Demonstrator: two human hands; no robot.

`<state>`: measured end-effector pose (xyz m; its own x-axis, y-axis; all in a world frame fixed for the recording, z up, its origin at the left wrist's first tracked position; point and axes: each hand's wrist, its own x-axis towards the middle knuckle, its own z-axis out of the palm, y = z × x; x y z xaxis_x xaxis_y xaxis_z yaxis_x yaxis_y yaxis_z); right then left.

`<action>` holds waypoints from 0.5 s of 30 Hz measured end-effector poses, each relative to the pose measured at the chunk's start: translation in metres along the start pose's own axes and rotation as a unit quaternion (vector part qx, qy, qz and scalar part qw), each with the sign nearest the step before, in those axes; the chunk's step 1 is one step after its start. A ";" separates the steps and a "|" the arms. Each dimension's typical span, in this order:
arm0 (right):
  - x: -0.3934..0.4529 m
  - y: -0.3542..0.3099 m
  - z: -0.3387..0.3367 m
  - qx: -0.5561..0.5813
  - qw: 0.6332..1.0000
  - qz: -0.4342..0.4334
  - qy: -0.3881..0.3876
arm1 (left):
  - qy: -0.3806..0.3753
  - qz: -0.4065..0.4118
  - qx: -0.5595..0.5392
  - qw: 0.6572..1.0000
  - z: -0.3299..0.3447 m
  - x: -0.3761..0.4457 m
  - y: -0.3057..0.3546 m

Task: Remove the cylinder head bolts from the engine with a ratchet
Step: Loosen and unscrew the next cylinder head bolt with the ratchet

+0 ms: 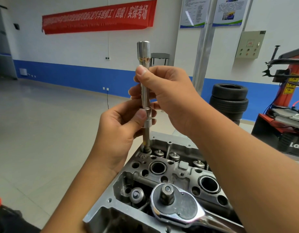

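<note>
A long chrome extension bar (144,68) stands upright over the far left corner of the grey cylinder head (177,169). Its socket (148,121) sits on a bolt (146,143) that rises from a hole in the head. My right hand (167,96) grips the upper part of the bar. My left hand (121,126) pinches the socket at the bar's lower end with thumb and fingers. The chrome ratchet (177,206) lies flat on the near part of the head, drive square up, held by neither hand.
Valve tops and open round bores line the cylinder head. Stacked black tyres (229,101) stand at the back right by a red tyre machine (286,105). Bare grey floor stretches to the left.
</note>
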<state>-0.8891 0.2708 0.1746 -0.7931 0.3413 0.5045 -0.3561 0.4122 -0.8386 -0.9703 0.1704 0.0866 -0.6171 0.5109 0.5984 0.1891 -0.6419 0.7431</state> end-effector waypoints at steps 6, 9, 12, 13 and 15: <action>0.001 0.000 -0.005 -0.019 0.999 -0.025 0.019 | 0.041 0.008 0.007 0.999 -0.001 0.001 -0.002; 0.001 -0.001 -0.004 -0.028 0.999 -0.016 0.009 | -0.005 -0.034 -0.035 0.999 -0.002 0.001 -0.001; 0.001 -0.002 -0.002 -0.032 0.999 -0.005 -0.008 | -0.026 -0.038 -0.025 0.999 -0.002 0.001 0.000; 0.000 -0.002 -0.002 -0.027 1.000 -0.003 -0.011 | -0.020 -0.027 -0.013 0.999 -0.002 0.001 0.000; -0.001 -0.002 -0.002 -0.025 1.000 -0.009 -0.010 | 0.008 0.000 0.017 1.000 -0.001 0.000 -0.001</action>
<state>-0.8865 0.2713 0.1766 -0.7967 0.3155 0.5154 -0.3466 0.4600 -0.8174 -0.9713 0.1701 0.0858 -0.6294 0.5022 0.5930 0.2147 -0.6210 0.7538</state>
